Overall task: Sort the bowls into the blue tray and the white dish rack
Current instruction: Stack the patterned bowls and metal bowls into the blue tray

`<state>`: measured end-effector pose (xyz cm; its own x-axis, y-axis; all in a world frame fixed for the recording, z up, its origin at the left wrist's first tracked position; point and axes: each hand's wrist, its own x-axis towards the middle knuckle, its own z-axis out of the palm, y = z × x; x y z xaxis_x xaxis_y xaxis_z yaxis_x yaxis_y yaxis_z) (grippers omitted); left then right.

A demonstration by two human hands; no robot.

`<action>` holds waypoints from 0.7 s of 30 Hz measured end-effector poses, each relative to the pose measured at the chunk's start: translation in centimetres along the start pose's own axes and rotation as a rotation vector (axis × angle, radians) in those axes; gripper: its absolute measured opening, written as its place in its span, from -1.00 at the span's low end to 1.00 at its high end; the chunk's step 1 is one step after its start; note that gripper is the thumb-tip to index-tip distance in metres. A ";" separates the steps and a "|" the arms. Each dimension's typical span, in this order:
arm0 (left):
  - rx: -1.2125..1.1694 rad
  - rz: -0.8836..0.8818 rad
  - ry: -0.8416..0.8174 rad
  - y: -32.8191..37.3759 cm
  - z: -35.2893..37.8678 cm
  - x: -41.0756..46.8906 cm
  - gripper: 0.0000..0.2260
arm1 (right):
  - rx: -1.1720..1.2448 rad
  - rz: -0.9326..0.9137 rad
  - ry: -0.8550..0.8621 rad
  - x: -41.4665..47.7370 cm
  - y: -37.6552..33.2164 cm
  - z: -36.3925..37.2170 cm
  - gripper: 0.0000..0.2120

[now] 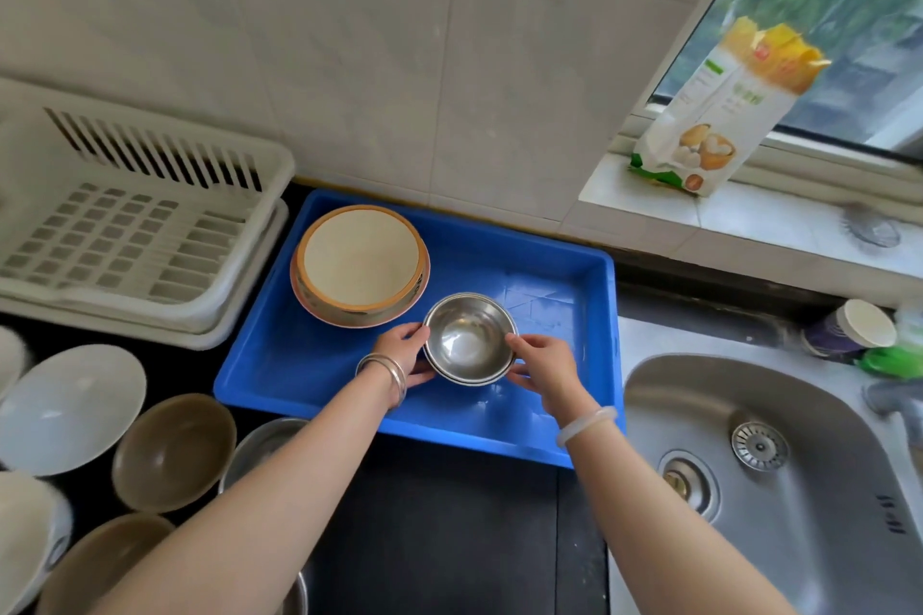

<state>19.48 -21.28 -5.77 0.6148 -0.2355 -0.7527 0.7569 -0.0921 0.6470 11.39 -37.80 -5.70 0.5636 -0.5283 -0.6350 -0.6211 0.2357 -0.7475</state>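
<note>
Nearest me, brown bowls [172, 452] sit unsorted on the tabletop, left of the tray [309, 365]. Inside the tray, front middle, my left hand [399, 355] and right hand [542, 365] grip opposite rims of the nested steel bowls [469, 340], fingers curled round them. Whether the stack has touched down, I cannot tell. Recommended: lower it level, clear of the ceramic stack [359, 265] at the tray's back left, and release both sides together. The rack [125, 235] stands left of the tray.

place: home kitchen | evidence: steel sink [779, 454], tiled wall [349, 40], white dish rack [135, 235]
</note>
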 end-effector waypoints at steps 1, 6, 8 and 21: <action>-0.033 0.004 0.003 -0.1 0.1 0.4 -0.75 | 0.017 0.003 0.002 0.3 0.1 0.0 -0.79; -0.256 0.006 0.015 -0.8 0.7 1.9 -0.87 | 0.099 -0.004 0.007 1.7 0.1 0.4 -0.80; -0.294 -0.016 0.006 -0.8 1.0 2.2 -0.89 | 0.110 -0.023 0.015 2.3 -0.1 0.7 -0.81; -0.458 0.077 -0.053 0.4 3.6 3.1 -0.69 | 0.187 -0.054 0.049 4.8 -2.4 1.8 -0.76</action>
<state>20.92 -25.54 -7.42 0.6700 -0.2747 -0.6896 0.7365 0.3618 0.5715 16.55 -39.40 -7.26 0.5635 -0.5826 -0.5857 -0.4757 0.3508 -0.8066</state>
